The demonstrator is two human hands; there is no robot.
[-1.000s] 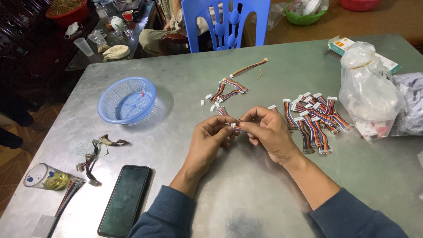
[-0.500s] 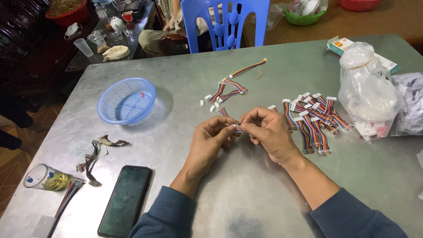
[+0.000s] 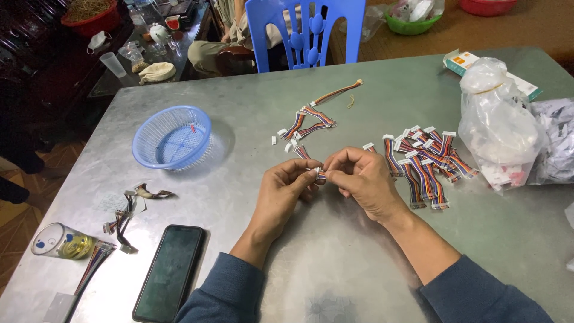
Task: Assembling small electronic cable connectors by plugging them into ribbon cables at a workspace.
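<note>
My left hand [image 3: 286, 190] and my right hand [image 3: 362, 179] meet over the middle of the metal table [image 3: 335, 269]. Together they pinch a short multicoloured ribbon cable [image 3: 318, 174] with a white connector at its end. Its other end trails away behind my left fingers. A pile of similar cables [image 3: 426, 162] lies just right of my right hand. A smaller group of cables [image 3: 304, 125] lies beyond my hands, with one longer cable [image 3: 338, 92] further back.
A blue plastic basket [image 3: 172, 138] stands at the left. A black phone [image 3: 170, 270] lies near the front edge, beside loose wire scraps [image 3: 127, 213] and a tipped glass jar [image 3: 60, 242]. White plastic bags [image 3: 496, 128] sit at right. A blue chair [image 3: 304, 30] stands behind the table.
Both hands stay in the same place over the table; only the fingers shift slightly on the cable. Nothing else has moved.
</note>
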